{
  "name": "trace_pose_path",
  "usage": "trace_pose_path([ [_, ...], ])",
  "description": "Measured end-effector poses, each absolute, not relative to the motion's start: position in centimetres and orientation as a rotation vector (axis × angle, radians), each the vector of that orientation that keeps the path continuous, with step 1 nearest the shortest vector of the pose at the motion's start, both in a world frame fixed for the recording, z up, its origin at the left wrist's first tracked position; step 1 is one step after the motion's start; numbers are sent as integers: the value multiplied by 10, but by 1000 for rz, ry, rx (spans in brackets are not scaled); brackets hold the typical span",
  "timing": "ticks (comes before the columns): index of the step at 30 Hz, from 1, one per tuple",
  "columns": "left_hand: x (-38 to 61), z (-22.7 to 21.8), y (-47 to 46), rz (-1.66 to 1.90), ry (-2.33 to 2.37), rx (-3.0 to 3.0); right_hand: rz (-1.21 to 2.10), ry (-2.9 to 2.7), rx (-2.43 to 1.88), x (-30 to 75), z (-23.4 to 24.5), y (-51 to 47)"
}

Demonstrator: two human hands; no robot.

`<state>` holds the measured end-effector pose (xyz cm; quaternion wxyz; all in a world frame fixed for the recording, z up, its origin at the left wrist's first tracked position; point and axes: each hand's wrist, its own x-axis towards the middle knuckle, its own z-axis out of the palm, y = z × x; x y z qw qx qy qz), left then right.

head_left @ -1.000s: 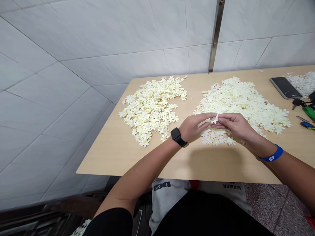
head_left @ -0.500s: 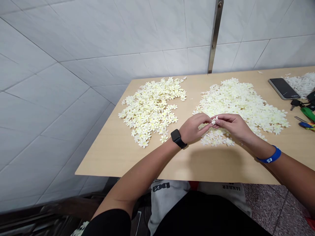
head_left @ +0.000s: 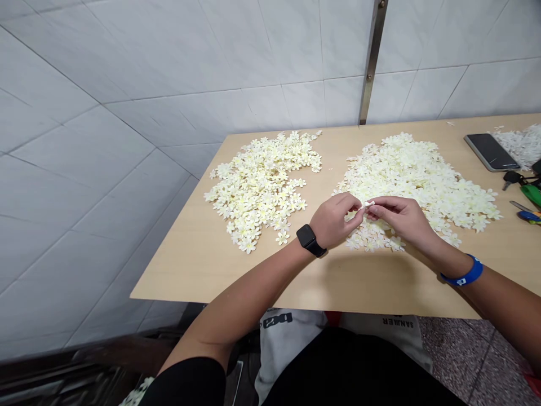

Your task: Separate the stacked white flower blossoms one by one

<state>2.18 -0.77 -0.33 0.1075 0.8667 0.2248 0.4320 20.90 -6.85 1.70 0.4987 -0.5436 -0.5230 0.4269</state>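
Note:
Between the fingertips of both hands is a small white artificial flower [head_left: 368, 204], seen edge-on. My left hand [head_left: 337, 219], with a black watch [head_left: 310, 239] at its wrist, pinches it from the left. From the other side my right hand [head_left: 399, 217] grips it between thumb and forefinger. A blue wristband [head_left: 466, 273] circles the right wrist. Just beyond and beneath the hands spreads a pile of pale cream flowers [head_left: 409, 163]. Another pile of yellowish-white flowers [head_left: 262, 186] lies to the left, apart from my left hand.
At the right of the table [head_left: 181, 282] lie a phone [head_left: 492, 151], a heap of thin white pieces [head_left: 526, 145], a key [head_left: 512, 178] and a blue-handled tool [head_left: 528, 215]. Tiled walls [head_left: 270, 51] stand behind and to the left. A metal strip [head_left: 372, 65] runs up the back wall.
The flower between my fingers has turned, its petals now seen more edge-on. Both hands stay in nearly the same place; the whole view has shifted slightly.

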Motion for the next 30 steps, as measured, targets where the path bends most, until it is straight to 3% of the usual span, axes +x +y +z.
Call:
trace_pose_path([
  [17, 22, -4, -8, 1343, 499, 2610, 1190, -1264, -1213, 209, 24, -70],
  [30, 21, 5, -12, 1069, 592, 2013, 1096, -1340, -1212, 212, 21, -67],
])
